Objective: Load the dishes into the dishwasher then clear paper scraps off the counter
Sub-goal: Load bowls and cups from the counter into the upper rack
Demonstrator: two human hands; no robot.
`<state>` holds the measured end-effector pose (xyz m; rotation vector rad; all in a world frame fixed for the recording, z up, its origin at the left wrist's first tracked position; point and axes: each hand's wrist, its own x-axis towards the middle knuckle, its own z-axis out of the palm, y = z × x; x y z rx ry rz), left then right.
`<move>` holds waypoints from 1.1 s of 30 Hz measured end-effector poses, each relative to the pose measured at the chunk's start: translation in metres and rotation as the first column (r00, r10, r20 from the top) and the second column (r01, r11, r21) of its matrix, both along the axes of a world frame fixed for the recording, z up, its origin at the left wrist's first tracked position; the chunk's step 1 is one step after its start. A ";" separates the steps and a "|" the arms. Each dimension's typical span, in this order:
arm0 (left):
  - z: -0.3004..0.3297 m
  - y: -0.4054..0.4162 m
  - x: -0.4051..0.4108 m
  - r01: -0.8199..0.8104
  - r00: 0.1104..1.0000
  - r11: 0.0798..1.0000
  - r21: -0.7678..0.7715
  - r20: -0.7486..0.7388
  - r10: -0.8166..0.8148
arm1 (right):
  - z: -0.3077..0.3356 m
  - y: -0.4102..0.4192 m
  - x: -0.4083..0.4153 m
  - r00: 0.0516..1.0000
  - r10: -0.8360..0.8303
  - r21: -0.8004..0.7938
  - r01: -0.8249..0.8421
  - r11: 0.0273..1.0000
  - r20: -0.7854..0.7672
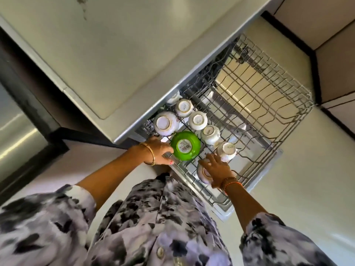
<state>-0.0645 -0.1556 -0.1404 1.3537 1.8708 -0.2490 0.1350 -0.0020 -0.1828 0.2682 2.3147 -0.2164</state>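
On the pulled-out rack (249, 104), seven white cups, one green bowl (185, 145); left hand (160, 151) grips its rail, right hand (217, 169) seemingly clasps one cup (201, 172).

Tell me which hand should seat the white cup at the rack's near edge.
Right. The right hand already rests on that white cup, while the left hand grips the rack rim beside the green bowl.

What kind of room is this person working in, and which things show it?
Most likely a home kitchen. A dishwasher rack is pulled out from under a counter, loaded with upturned white cups and a green bowl. A steel appliance stands beside it.
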 end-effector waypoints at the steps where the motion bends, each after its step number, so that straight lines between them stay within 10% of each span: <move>1: 0.002 0.001 0.002 -0.037 0.999 0.999 -0.013 -0.001 0.037 | -0.003 0.001 0.002 1.000 0.012 -0.012 -0.012 1.000 0.010; 25: 0.011 -0.005 0.080 -0.366 0.885 0.921 0.131 -0.257 0.388 | -0.026 0.004 0.018 0.946 0.187 0.018 -0.189 0.982 -0.265; 33: 0.009 -0.013 0.099 -0.701 0.686 0.605 0.378 0.125 0.717 | -0.016 0.018 0.033 0.636 0.007 -0.213 -0.269 0.939 -0.772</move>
